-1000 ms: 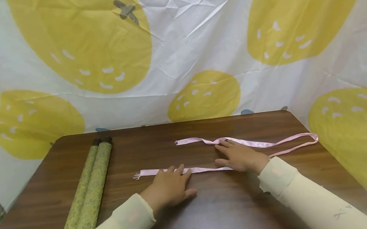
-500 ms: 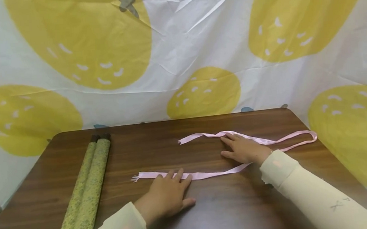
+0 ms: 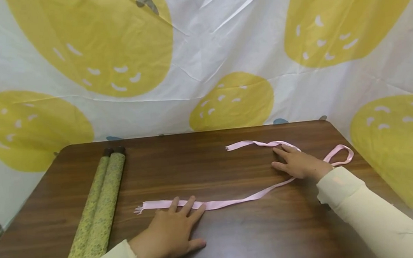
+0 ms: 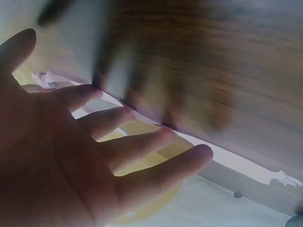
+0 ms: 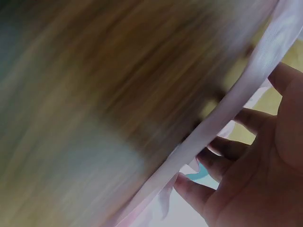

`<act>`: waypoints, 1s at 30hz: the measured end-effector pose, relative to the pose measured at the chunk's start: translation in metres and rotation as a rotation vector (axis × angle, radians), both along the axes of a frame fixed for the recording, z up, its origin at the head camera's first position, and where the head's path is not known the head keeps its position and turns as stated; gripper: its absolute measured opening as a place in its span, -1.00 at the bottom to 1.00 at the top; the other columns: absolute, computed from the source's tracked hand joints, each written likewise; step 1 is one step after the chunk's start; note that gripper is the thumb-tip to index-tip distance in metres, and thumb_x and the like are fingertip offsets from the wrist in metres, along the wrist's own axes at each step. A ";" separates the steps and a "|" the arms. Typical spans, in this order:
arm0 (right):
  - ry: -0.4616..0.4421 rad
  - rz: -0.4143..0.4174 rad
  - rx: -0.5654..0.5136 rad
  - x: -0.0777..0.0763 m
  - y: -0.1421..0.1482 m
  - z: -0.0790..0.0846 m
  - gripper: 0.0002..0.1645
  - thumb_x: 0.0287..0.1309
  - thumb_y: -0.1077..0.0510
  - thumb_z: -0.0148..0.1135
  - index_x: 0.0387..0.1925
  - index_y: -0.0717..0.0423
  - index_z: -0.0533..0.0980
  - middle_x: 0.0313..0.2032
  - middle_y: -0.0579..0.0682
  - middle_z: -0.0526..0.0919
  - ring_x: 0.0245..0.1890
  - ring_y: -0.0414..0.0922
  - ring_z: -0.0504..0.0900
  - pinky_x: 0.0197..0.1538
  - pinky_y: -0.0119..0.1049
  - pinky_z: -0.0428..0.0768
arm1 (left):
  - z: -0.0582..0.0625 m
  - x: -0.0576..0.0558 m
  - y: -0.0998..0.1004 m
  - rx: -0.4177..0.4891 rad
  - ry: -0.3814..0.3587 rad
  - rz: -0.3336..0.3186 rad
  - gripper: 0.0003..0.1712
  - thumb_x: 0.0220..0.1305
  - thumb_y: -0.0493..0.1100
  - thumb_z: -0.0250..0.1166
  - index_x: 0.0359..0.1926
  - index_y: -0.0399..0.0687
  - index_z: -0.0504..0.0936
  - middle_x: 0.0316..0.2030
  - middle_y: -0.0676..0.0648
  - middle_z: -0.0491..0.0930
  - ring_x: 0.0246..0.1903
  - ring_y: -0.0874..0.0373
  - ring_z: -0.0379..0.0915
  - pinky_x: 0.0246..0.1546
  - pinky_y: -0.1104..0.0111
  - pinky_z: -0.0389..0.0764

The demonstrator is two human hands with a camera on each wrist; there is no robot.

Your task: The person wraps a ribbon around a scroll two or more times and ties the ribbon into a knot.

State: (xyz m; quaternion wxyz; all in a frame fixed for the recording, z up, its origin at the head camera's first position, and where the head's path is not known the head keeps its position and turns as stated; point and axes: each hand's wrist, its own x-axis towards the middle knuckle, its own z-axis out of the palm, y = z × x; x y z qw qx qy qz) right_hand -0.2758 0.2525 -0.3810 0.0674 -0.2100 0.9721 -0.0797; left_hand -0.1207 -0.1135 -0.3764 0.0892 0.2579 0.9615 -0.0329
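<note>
A pink satin ribbon (image 3: 255, 195) lies on the brown wooden table, doubled back in a small loop near the right edge. My left hand (image 3: 171, 232) rests palm down with spread fingers across the near strand, close to its frayed left end. In the left wrist view the fingertips (image 4: 201, 153) meet the ribbon (image 4: 236, 165). On the right, my right hand (image 3: 299, 163) lies flat with straight fingers over both strands, hiding part of them. The right wrist view shows the ribbon (image 5: 227, 101) passing in front of that hand's fingers (image 5: 194, 191).
Two rolls (image 3: 102, 208) in yellow-green floral wrapping with dark ends lie side by side on the left of the table (image 3: 180, 169). A white curtain (image 3: 220, 58) with large yellow fruit prints hangs behind and beside the table.
My right hand has slid to the right, drawing the far strand's end along and shrinking the loop. My left hand has moved left and nearer with the near strand.
</note>
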 end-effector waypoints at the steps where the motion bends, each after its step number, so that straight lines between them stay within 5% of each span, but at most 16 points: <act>1: -0.009 -0.014 -0.003 0.001 0.004 0.000 -0.20 0.33 -0.17 -0.08 0.35 0.32 0.12 0.32 0.53 0.02 0.28 0.37 -0.01 0.20 0.31 0.22 | 0.000 0.001 -0.002 0.007 -0.002 0.002 -0.06 0.07 0.51 0.02 0.40 0.21 0.19 0.36 -0.14 0.22 0.21 -0.35 0.11 -0.22 -0.34 0.44; 16: 0.000 -0.090 0.028 0.016 0.055 -0.002 -0.16 0.33 -0.18 -0.10 0.34 0.39 0.08 0.29 0.61 -0.02 0.23 0.49 -0.07 0.17 0.46 0.04 | 0.001 0.008 -0.037 0.060 -0.166 0.097 -0.06 0.07 0.50 0.03 0.43 0.36 0.05 0.44 -0.05 0.01 0.30 -0.30 -0.13 -0.14 -0.50 0.23; 25: -0.097 -0.085 0.090 0.018 0.058 -0.001 -0.06 0.35 -0.29 -0.27 0.39 0.38 -0.08 0.34 0.57 -0.17 0.25 0.50 -0.22 0.19 0.48 -0.09 | 0.003 0.007 -0.039 0.030 -0.191 0.083 -0.05 0.08 0.49 0.04 0.44 0.36 0.02 0.45 -0.06 -0.03 0.30 -0.32 -0.14 -0.27 -0.47 0.34; 30: -0.106 -0.090 0.091 0.017 0.059 0.000 -0.06 0.35 -0.30 -0.28 0.40 0.37 -0.10 0.34 0.56 -0.19 0.26 0.48 -0.24 0.20 0.48 -0.10 | 0.012 0.002 -0.041 0.062 -0.190 0.085 -0.10 0.11 0.46 0.05 0.43 0.32 0.09 0.43 -0.13 0.01 0.32 -0.28 -0.15 -0.14 -0.48 0.26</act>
